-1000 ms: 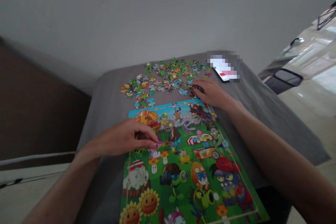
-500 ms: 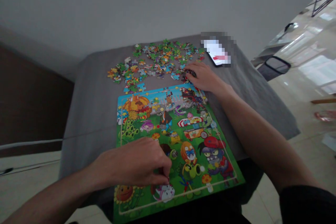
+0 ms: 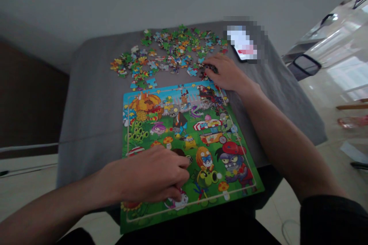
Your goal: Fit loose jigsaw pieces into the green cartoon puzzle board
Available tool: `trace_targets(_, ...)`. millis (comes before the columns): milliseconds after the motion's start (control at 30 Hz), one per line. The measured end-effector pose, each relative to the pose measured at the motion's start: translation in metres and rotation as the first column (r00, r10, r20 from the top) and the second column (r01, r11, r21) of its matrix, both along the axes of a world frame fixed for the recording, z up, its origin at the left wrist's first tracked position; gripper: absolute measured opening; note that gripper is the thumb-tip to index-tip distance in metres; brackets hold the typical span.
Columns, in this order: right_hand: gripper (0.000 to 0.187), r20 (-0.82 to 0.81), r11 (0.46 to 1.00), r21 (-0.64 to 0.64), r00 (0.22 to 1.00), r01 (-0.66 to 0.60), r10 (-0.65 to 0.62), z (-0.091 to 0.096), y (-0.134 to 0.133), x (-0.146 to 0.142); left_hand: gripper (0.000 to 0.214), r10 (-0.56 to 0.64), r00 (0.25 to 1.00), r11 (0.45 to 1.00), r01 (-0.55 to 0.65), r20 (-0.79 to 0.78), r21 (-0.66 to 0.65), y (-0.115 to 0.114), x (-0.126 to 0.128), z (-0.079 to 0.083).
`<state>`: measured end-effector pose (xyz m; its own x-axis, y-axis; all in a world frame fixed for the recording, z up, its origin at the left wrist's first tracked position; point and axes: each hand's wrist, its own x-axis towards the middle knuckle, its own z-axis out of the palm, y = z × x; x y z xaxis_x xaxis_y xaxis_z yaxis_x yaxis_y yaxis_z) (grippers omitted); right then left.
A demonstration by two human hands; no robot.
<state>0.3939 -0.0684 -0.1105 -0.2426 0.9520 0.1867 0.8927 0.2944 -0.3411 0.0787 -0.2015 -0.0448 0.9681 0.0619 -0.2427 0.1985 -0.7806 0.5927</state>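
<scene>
A picture board [image 3: 161,138] printed with colourful cartoon plants and zombies on green lies flat before me. Over its lower middle hovers or rests my left hand [image 3: 155,172], palm down. Its index finger stretches forward, the other fingers are half bent, and the thumb is a little apart. Nothing shows between them. Beyond the board's top right corner, my right hand [image 3: 227,72] has its fingers curled around dark jigsaw pieces [image 3: 211,69], partly hidden by the fingers. A loose heap of jigsaw pieces [image 3: 181,44] spreads behind the board.
A grey cloth [image 3: 92,92] covers the small table, which stands against a pale wall. At the back right lies a phone [image 3: 241,44] with a lit screen, partly blurred out. A white cable [image 3: 28,148] runs off to the left.
The whole view has shifted, so the table sits slightly higher. My left index finger has straightened forward, away from the thumb. The right hand stays at the dark pieces.
</scene>
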Motion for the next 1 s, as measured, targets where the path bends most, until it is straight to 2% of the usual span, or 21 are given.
trace_targets(167, 0.040, -0.005, 1.000, 0.022, 1.000, -0.008, 0.008, 0.001, -0.001, -0.001, 0.025, -0.037, 0.998, 0.998, 0.035, 0.049, 0.051, -0.003, 0.000, -0.001)
trace_targets(300, 0.040, -0.014, 0.999, 0.036, 1.000, -0.014, 0.014, 0.002, -0.003, -0.003, 0.027, -0.025, 0.994, 1.000, 0.023, 0.111, 0.020, 0.002, 0.000, -0.002)
trace_targets(367, 0.039, -0.015, 0.999, 0.045, 1.000, -0.024, 0.024, 0.003, -0.003, -0.003, 0.024, 0.028, 0.987, 1.000, -0.029, 0.161, 0.005, 0.012, -0.001, -0.002)
trace_targets(433, 0.039, -0.012, 0.998, 0.054, 0.999, -0.030, 0.031, 0.003, -0.004, -0.004, 0.022, 0.163, 0.963, 0.985, -0.173, 0.216, 0.027, 0.031, -0.007, -0.002)
trace_targets(467, 0.039, -0.010, 0.998, 0.058, 0.999, -0.031, 0.031, 0.002, -0.004, -0.005, 0.023, 0.263, 0.934, 0.957, -0.284, 0.244, 0.056, 0.044, -0.012, -0.002)
trace_targets(500, 0.039, -0.011, 0.998, 0.064, 1.000, -0.028, 0.029, 0.002, -0.004, -0.005, 0.025, 0.373, 0.883, 0.905, -0.414, 0.285, 0.098, 0.059, -0.018, -0.004)
trace_targets(533, 0.039, -0.014, 0.997, 0.071, 1.000, -0.026, 0.027, 0.001, -0.004, -0.006, 0.027, 0.486, 0.811, 0.821, -0.551, 0.325, 0.149, 0.075, -0.026, -0.006)
trace_targets(600, 0.039, -0.021, 0.996, 0.083, 0.999, -0.025, 0.026, 0.000, -0.004, -0.006, 0.026, 0.663, 0.632, 0.598, -0.770, 0.402, 0.224, 0.107, -0.042, -0.013)
trace_targets(633, 0.039, -0.022, 0.996, 0.087, 0.999, -0.025, 0.027, -0.001, -0.004, -0.007, 0.027, 0.707, 0.563, 0.504, -0.826, 0.428, 0.254, 0.122, -0.050, -0.017)
trace_targets(667, 0.038, -0.020, 0.996, 0.089, 0.999, -0.025, 0.027, -0.001, -0.004, -0.007, 0.028, 0.738, 0.530, 0.452, -0.848, 0.419, 0.277, 0.134, -0.057, -0.022)
trace_targets(700, 0.038, -0.017, 0.996, 0.090, 1.000, -0.024, 0.026, -0.002, -0.004, -0.007, 0.029, 0.756, 0.524, 0.437, -0.850, 0.393, 0.294, 0.144, -0.063, -0.026)
trace_targets(767, 0.037, -0.006, 0.996, 0.089, 1.000, -0.022, 0.022, -0.002, -0.004, -0.007, 0.034, 0.782, 0.527, 0.443, -0.846, 0.333, 0.297, 0.156, -0.069, -0.033)
trace_targets(900, 0.039, 0.006, 0.996, 0.084, 1.000, -0.026, 0.025, -0.002, -0.003, -0.007, 0.036, 0.819, 0.510, 0.457, -0.857, 0.264, 0.236, 0.165, -0.070, -0.038)
trace_targets(1000, 0.039, 0.012, 0.996, 0.088, 1.000, -0.028, 0.027, -0.003, -0.003, -0.007, 0.034, 0.849, 0.463, 0.432, -0.885, 0.253, 0.172, 0.170, -0.070, -0.039)
